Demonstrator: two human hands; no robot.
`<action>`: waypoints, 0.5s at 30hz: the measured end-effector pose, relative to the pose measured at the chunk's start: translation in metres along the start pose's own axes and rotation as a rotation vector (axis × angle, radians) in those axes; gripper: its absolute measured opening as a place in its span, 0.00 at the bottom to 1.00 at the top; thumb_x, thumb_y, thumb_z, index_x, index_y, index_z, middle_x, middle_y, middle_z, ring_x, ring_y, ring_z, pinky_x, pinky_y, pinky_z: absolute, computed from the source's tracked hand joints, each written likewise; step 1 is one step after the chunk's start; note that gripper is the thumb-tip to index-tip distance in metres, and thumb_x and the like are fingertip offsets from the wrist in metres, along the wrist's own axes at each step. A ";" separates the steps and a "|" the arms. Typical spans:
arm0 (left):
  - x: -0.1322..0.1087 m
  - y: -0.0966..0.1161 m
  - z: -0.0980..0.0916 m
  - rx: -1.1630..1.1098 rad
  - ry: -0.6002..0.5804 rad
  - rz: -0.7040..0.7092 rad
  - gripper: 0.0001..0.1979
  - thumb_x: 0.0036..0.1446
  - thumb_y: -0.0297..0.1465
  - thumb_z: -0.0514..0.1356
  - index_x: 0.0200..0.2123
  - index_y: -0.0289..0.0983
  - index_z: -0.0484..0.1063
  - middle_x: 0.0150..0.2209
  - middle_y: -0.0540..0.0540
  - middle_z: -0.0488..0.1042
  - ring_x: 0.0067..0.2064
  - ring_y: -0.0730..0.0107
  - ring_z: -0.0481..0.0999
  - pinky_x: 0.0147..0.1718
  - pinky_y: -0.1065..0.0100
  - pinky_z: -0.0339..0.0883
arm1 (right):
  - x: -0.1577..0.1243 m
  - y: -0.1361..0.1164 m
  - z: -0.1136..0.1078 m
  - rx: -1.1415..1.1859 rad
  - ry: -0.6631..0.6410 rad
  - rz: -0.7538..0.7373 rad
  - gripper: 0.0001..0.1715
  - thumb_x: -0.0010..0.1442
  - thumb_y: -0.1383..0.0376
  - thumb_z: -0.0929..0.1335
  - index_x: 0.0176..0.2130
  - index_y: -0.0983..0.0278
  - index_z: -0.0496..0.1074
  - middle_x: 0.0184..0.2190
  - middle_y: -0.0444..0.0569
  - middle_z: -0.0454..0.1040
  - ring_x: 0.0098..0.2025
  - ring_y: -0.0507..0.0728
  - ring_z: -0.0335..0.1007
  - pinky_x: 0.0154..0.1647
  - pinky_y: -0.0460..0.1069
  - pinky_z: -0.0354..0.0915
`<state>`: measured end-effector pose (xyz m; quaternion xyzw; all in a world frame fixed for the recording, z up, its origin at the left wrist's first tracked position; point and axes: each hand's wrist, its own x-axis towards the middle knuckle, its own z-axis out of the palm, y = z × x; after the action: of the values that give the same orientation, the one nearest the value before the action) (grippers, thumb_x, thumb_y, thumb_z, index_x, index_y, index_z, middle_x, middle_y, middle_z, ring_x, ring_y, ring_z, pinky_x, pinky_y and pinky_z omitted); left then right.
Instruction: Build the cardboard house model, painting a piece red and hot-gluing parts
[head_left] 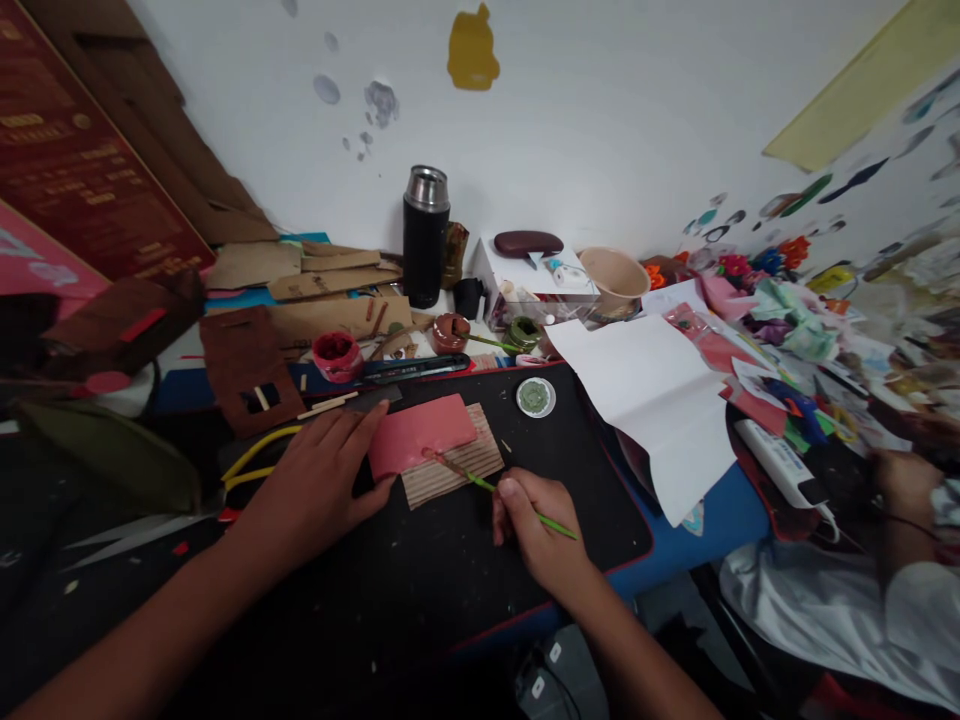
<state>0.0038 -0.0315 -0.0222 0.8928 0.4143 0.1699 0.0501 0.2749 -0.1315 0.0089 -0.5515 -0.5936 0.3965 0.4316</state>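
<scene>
My right hand (541,520) is closed round a thin green paintbrush (480,481). Its tip meets the lower edge of a pink rectangular sheet (420,432), where a darker reddish mark shows. Under the sheet lies a piece of corrugated cardboard (450,478), its ribs showing below and to the right. My left hand (337,465) lies at the sheet's left edge, fingers stretched out and thumb apart, touching it. Close behind this hand are yellow-handled scissors (259,458) with open blades. A small round lid of greyish-green paint (535,398) sits to the right.
Behind the black mat (600,480) stand a red paint pot (337,357), a brown pot (451,332), a green jar (523,334) and a black thermos (426,238). White paper (645,380) and a power strip (780,462) lie right. Another person's hand (907,485) is at far right.
</scene>
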 end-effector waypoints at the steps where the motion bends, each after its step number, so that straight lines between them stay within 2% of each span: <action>1: 0.000 0.000 0.000 0.000 -0.001 -0.004 0.38 0.65 0.41 0.60 0.73 0.31 0.55 0.56 0.29 0.76 0.59 0.37 0.74 0.61 0.40 0.67 | -0.001 0.001 -0.003 -0.001 0.015 0.017 0.32 0.78 0.49 0.61 0.27 0.61 0.71 0.17 0.42 0.70 0.20 0.51 0.67 0.25 0.45 0.60; 8: -0.001 0.002 0.000 0.006 0.028 -0.004 0.38 0.64 0.38 0.61 0.73 0.33 0.55 0.55 0.32 0.77 0.58 0.40 0.76 0.59 0.42 0.69 | -0.003 0.005 -0.019 -0.028 0.144 0.085 0.35 0.76 0.47 0.62 0.24 0.61 0.70 0.16 0.44 0.71 0.19 0.52 0.65 0.24 0.46 0.60; 15: -0.003 -0.002 0.000 -0.013 0.054 -0.029 0.39 0.63 0.38 0.63 0.73 0.36 0.54 0.59 0.33 0.77 0.61 0.42 0.76 0.61 0.44 0.69 | 0.002 0.003 -0.015 0.075 0.162 0.114 0.36 0.75 0.43 0.63 0.23 0.61 0.69 0.15 0.46 0.71 0.20 0.53 0.65 0.24 0.47 0.60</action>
<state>0.0001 -0.0328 -0.0231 0.8813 0.4275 0.1960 0.0469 0.2900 -0.1293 0.0107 -0.5981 -0.5092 0.3963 0.4753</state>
